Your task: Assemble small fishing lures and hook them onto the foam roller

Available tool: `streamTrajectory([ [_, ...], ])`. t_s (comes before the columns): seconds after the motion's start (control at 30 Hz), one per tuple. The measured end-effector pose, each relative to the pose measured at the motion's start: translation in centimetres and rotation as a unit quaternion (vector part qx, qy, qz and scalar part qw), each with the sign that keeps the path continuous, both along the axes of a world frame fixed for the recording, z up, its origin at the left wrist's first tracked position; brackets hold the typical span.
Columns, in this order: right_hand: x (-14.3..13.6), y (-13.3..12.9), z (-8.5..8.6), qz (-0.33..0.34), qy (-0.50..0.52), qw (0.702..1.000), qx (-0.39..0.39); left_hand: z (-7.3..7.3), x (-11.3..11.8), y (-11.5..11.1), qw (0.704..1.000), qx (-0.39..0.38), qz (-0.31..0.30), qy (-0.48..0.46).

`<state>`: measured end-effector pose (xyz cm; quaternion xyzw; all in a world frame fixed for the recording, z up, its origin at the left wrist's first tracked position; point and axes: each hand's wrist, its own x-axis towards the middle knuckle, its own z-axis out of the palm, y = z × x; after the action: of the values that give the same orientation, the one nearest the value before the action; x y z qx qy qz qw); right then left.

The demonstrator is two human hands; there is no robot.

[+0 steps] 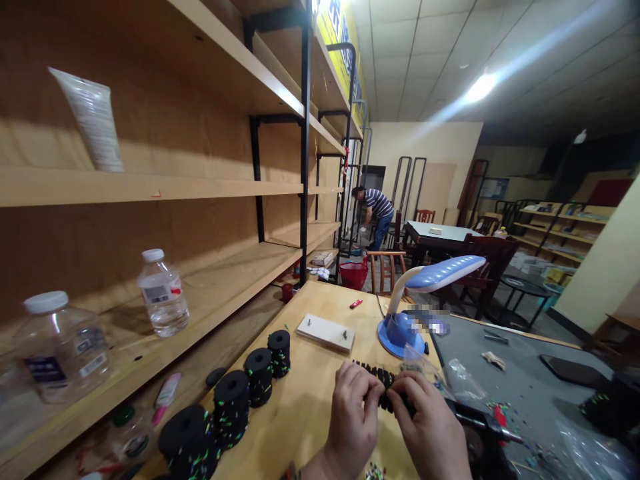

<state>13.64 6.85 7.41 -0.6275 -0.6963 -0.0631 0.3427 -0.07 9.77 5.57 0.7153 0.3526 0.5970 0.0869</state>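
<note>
My left hand (353, 410) and my right hand (425, 420) meet above the wooden table. Fingers of both are closed on a black ridged roll (373, 369), which looks like a row of thin discs. Its far end sticks out past my left fingertips, and the middle is partly hidden by my fingers. Whatever small piece may be between the fingertips is too small to make out. A black device with a metal shaft (505, 435) stands just right of my right hand. Below the hands lies a small pile of coloured bits (375, 472).
Black foam spools (231, 407) with coloured bits line the table's left side. A white block with two pegs (326, 333) and a blue desk lamp (400, 333) stand ahead. Shelves (220, 273) with bottles rise at left. A grey mat (525, 373) lies right. A person bends in the background.
</note>
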Motion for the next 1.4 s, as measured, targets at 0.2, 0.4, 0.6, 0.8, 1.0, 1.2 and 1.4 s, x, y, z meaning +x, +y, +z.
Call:
streamTrajectory([
  [0.2, -0.1, 0.2, 0.2, -0.006, 0.0, 1.0, -0.006, 0.0, 0.1, -0.1, 1.0, -0.002, 0.001, -0.007],
  [0.4, -0.4, 0.4, 1.2, -0.022, -0.008, 0.999, -0.034, -0.1, 0.1, -0.1, 1.0, -0.013, 0.003, 0.002],
  [0.6, -0.6, 0.7, 1.8, -0.018, -0.015, 0.998, -0.058, 0.1, 0.3, 0.1, 1.0, -0.029, 0.009, -0.006],
  [0.8, -0.6, 0.8, 2.1, -0.009, -0.009, 0.997, -0.071, 0.0, 0.6, 0.0, 0.999, -0.048, 0.017, -0.009],
  [1.0, -0.3, 1.1, 1.5, -0.002, -0.009, 0.998, -0.065, -0.1, 0.7, 0.2, 0.998, -0.058, 0.022, -0.002],
  [1.2, -0.6, 1.1, 1.8, 0.002, -0.016, 0.996, -0.09, 0.0, 0.7, 0.1, 0.998, -0.065, 0.019, -0.004],
  [1.4, -0.1, 1.1, 2.6, 0.02, 0.015, 0.992, -0.124, 0.5, 0.7, -0.1, 0.997, -0.07, 0.019, -0.016],
])
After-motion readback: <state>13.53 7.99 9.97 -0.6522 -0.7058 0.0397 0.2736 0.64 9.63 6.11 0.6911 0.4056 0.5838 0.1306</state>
